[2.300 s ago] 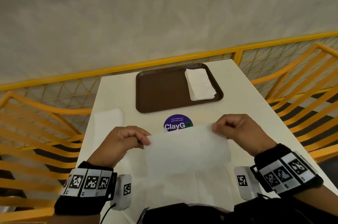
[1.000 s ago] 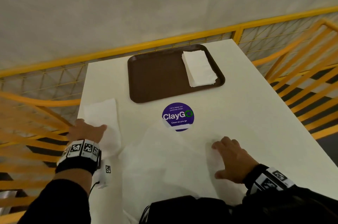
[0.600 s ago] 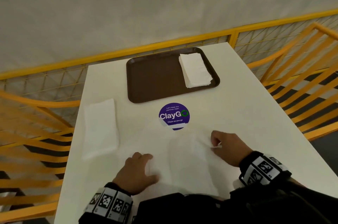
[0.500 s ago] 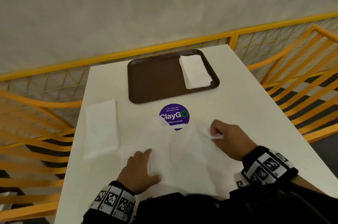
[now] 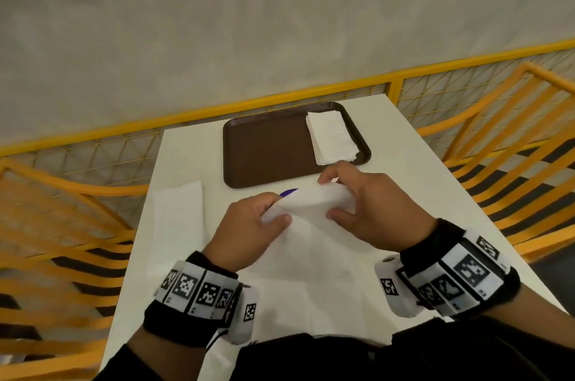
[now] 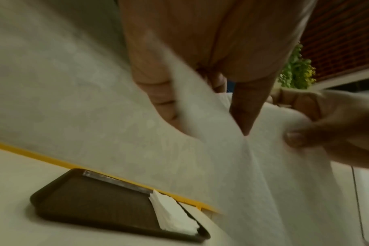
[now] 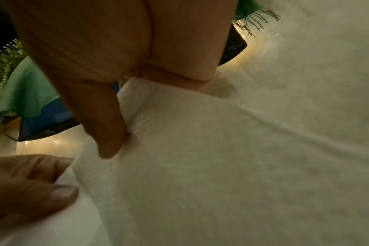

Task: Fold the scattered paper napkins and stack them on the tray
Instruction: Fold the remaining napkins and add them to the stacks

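Gripping one white paper napkin [image 5: 311, 203] between them, the left hand [image 5: 249, 228] and the right hand [image 5: 370, 206] are held just above the white bench [image 5: 435, 181], each with thumb and fingers [image 6: 249, 106] pinched on an upper edge of the sheet. No writing can be read now: only a purple sliver of a round sticker [image 5: 289, 192] shows past the lifted napkin, its lettering hidden, and the black-and-white square markers on the wristbands [image 5: 199, 290] carry patterns rather than words. More loose napkins [image 5: 311, 281] are spread on the bench under the wrists, their outlines hard to separate, white on white, and another sheet [image 5: 179, 218] lies flat near the left edge. Beyond the hands a brown tray [image 5: 267, 150] is set, with a stack of folded napkins [image 5: 331, 138] at its right end. The head view alone gives the yellow railing [image 5: 280, 100] and the chairs. From the left wrist camera the tray and stack are seen low and side-on, blurred, with what may be a green plant [image 6: 297, 69] far behind. The right wrist view is almost filled by napkin, thumb and palm; tray and bench are not shown there, and green and blue shapes behind the hand cannot be identified.
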The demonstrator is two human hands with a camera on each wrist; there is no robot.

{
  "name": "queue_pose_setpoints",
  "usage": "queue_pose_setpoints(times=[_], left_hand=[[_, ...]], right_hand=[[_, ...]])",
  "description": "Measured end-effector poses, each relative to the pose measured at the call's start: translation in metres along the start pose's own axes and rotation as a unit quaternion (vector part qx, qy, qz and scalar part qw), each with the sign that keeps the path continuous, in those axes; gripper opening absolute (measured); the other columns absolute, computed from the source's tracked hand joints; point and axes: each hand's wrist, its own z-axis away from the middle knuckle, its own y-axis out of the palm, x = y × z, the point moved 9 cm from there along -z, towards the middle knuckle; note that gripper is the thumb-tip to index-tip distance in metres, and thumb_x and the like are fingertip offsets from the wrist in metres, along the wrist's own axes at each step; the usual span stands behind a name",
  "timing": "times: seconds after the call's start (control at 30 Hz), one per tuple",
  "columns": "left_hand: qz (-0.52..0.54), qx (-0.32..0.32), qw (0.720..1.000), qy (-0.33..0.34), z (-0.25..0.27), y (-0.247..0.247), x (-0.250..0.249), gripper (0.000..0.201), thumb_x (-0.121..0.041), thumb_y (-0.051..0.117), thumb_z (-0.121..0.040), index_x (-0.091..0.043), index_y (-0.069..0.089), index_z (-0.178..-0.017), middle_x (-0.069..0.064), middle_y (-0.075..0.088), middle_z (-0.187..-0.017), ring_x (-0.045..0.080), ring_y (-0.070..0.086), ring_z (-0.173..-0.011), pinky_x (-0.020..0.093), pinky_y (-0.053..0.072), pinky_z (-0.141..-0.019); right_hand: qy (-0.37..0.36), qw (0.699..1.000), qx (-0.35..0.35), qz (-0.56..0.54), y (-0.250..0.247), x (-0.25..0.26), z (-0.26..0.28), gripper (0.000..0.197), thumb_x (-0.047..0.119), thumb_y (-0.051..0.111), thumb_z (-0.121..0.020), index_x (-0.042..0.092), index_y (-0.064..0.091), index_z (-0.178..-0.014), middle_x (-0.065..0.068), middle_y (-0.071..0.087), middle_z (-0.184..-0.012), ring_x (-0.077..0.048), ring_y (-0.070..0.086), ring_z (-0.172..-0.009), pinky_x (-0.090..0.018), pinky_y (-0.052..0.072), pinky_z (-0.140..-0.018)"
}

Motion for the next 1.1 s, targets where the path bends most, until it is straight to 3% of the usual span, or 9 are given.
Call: queue_pose_setpoints(times=[0.07,0.2,0.33,0.43,0.53,0.67,0.87,1.0,1.1], left_hand=[[0.027,-0.004,1.000,-0.015,0.001,-0.010,0.000,0.018,-0.023,0.059,-0.089,-0.039,0.062,-0.098,-0.019,0.069,-0.088,-0.007,0.061,-0.084,0.006,0.045,-0.070],[0.106,0.015,0.994,-0.011,0.005,-0.022,-0.008,0.032,-0.015,0.051,-0.093,-0.042,0.060,-0.108,0.000,0.073,-0.092,0.018,0.069,-0.082,0.038,0.056,-0.075],[0.123,0.078,0.989,0.036,0.011,-0.029,-0.023,0.042,0.001,0.042,-0.094,-0.032,0.067,-0.101,-0.016,0.071,-0.094,0.005,0.067,-0.080,0.016,0.050,-0.069],[0.104,0.131,0.984,0.062,0.015,-0.030,-0.033,0.042,-0.002,0.041,-0.097,-0.033,0.068,-0.092,-0.014,0.069,-0.099,0.010,0.066,-0.094,0.017,0.049,-0.074],[0.121,0.166,0.975,0.081,0.019,-0.034,-0.045,0.034,-0.012,0.045,-0.097,-0.033,0.068,-0.085,-0.010,0.069,-0.098,0.011,0.065,-0.093,0.017,0.049,-0.074],[0.167,0.178,0.965,0.094,0.020,-0.047,-0.048,0.024,-0.023,0.046,-0.090,-0.032,0.066,-0.078,0.005,0.068,-0.099,0.014,0.063,-0.085,0.020,0.048,-0.071],[0.274,0.180,0.944,0.037,0.016,-0.045,-0.020,0.028,-0.009,0.045,-0.090,-0.021,0.064,-0.074,0.013,0.069,-0.104,0.019,0.065,-0.088,0.019,0.049,-0.068],[0.160,0.007,0.987,-0.009,0.006,-0.056,0.020,0.033,-0.010,0.038,-0.100,-0.032,0.062,-0.095,-0.012,0.060,-0.117,0.002,0.057,-0.106,0.005,0.042,-0.081],[0.024,-0.183,0.982,-0.036,0.021,-0.073,0.030,0.017,-0.032,0.045,-0.097,-0.024,0.057,-0.088,-0.008,0.058,-0.091,0.003,0.054,-0.083,0.023,0.043,-0.075]], right_hand=[[-0.010,0.999,-0.033,-0.037,-0.004,0.004,0.006,0.056,0.020,0.073,-0.078,0.037,0.038,-0.119,0.008,0.064,-0.089,-0.007,0.051,-0.064,-0.023,0.042,-0.065],[-0.073,0.986,0.044,-0.144,0.012,0.026,0.022,0.070,0.025,0.078,-0.076,0.040,0.036,-0.129,0.014,0.069,-0.095,-0.006,0.063,-0.084,-0.021,0.049,-0.082],[-0.053,0.943,0.063,-0.322,0.019,0.027,0.022,0.038,0.035,0.061,-0.088,0.031,0.050,-0.124,0.004,0.073,-0.095,-0.012,0.068,-0.089,-0.021,0.050,-0.085],[-0.018,0.985,0.009,-0.170,0.019,0.008,0.007,0.040,0.043,0.060,-0.088,0.039,0.048,-0.127,0.018,0.059,-0.119,0.001,0.052,-0.108,-0.016,0.042,-0.088],[-0.026,0.991,0.095,-0.087,0.039,0.005,-0.001,0.053,0.045,0.064,-0.085,0.041,0.044,-0.134,0.021,0.051,-0.131,-0.004,0.040,-0.121,-0.024,0.036,-0.101],[-0.023,0.969,0.157,-0.190,0.047,0.017,-0.003,0.031,0.036,0.070,-0.082,0.046,0.055,-0.107,0.031,0.057,-0.105,0.003,0.047,-0.109,-0.011,0.037,-0.093],[0.006,0.942,0.159,-0.297,0.046,0.026,-0.010,0.016,0.028,0.074,-0.081,0.026,0.061,-0.072,-0.008,0.063,-0.075,-0.017,0.056,-0.068,-0.035,0.049,-0.071],[0.038,0.970,0.090,-0.223,0.039,0.014,-0.016,0.022,0.029,0.073,-0.082,0.014,0.061,-0.073,0.003,0.057,-0.064,0.001,0.050,-0.056,-0.012,0.038,-0.056],[0.054,0.988,0.026,-0.141,0.031,0.009,-0.019,0.023,0.032,0.070,-0.082,0.017,0.056,-0.070,0.008,0.056,-0.059,0.000,0.052,-0.058,-0.013,0.037,-0.054]])
